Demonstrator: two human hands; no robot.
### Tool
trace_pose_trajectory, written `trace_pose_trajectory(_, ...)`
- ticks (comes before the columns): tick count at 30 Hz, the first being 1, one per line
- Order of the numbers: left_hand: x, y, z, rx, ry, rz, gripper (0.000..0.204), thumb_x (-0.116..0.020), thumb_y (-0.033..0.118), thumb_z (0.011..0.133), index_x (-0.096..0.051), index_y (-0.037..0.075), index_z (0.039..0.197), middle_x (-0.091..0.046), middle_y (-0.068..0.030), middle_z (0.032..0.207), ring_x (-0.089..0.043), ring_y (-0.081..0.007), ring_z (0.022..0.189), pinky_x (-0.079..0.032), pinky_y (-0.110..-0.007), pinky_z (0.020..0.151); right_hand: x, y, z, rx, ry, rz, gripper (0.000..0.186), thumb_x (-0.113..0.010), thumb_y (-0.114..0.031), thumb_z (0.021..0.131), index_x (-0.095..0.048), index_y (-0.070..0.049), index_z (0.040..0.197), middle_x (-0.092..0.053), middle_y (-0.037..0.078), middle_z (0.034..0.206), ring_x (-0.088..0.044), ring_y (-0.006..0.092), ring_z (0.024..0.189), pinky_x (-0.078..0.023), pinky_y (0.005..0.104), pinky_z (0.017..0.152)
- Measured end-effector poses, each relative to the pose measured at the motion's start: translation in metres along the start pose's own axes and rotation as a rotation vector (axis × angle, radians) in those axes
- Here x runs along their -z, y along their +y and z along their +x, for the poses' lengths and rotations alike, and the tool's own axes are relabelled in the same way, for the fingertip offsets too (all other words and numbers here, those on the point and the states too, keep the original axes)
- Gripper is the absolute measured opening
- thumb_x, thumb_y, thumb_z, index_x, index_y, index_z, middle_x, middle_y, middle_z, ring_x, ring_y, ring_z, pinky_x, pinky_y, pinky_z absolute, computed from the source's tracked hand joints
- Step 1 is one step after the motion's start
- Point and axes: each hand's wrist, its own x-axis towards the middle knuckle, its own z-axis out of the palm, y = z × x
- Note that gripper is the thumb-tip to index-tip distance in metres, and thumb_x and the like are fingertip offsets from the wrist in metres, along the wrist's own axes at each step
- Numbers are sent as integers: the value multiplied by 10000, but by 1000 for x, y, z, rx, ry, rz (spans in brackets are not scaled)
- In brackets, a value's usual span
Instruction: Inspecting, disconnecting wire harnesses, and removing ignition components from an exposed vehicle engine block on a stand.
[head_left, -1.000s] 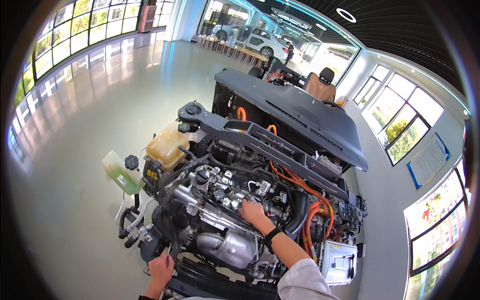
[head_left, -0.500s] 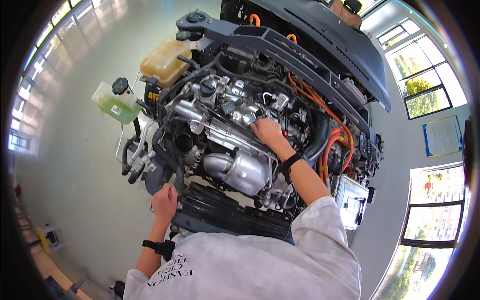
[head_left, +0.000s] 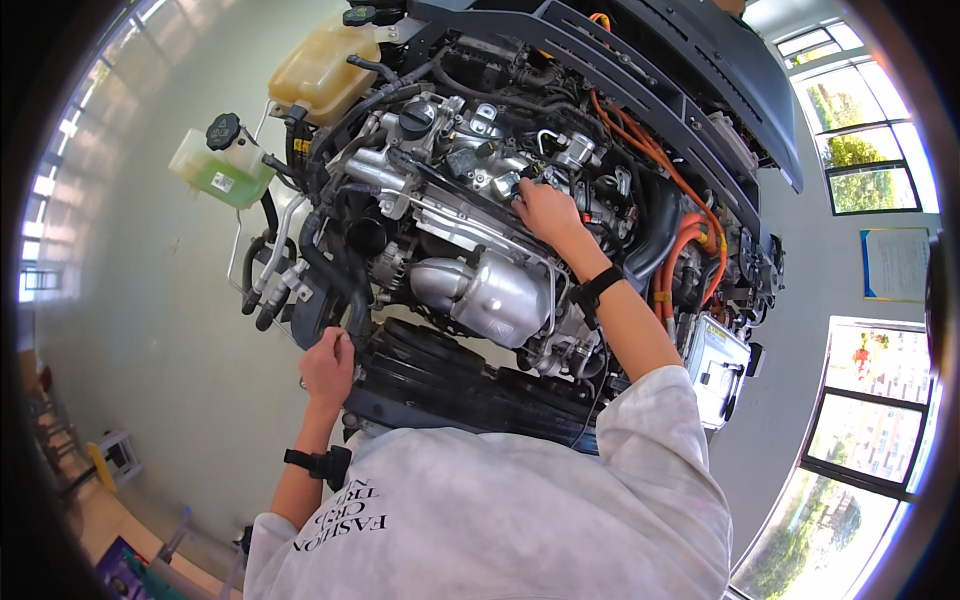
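My right hand [head_left: 543,212] reaches into the engine top, fingers curled against a small silver metal fitting [head_left: 505,185]; their tips are partly hidden. My left hand [head_left: 328,368] is closed at the engine's lower left, beside a black hose [head_left: 355,300] and the dark front crossmember [head_left: 430,395]; what it grips is not clear. Between the hands lies a silver rounded exhaust housing [head_left: 505,300]. Above my right hand are metal housings [head_left: 575,150] and black hoses.
A yellowish tank [head_left: 315,75] and a green-fluid reservoir [head_left: 200,170] sit at upper left. Orange cables [head_left: 680,180] run down the right beside a silver box [head_left: 715,365]. A dark panel [head_left: 740,90] stands behind. Windows and a framed board [head_left: 893,263] line the right wall.
The camera has tilted down, so the engine rides higher in the picture and my shirt shows. Both hands stay at much the same spots on the engine.
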Motion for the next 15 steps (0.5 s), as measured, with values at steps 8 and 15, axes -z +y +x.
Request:
trace_pose_trajectory(8,-1,-2,4,3,1,-1,115,-571,185,865,-588,84,812,-554,-124,598,-575,-330,557,-436,-423,520,20,-10,-4,-87,-40,19,363,-554,-375,869,-519,-48,1024,-655,192,858,-654,367,756,-521,472,669)
trace_pose_trajectory(15,-2,-12,-10,190,-252,183,247,-491,317,920,-581,110,1019,-645,-195,827,-610,-407,789,-472,-507,664,1,1,8,49,-7,-22,348,-521,-362,876,-633,-32,866,-667,157,776,-664,337,687,-528,456,588)
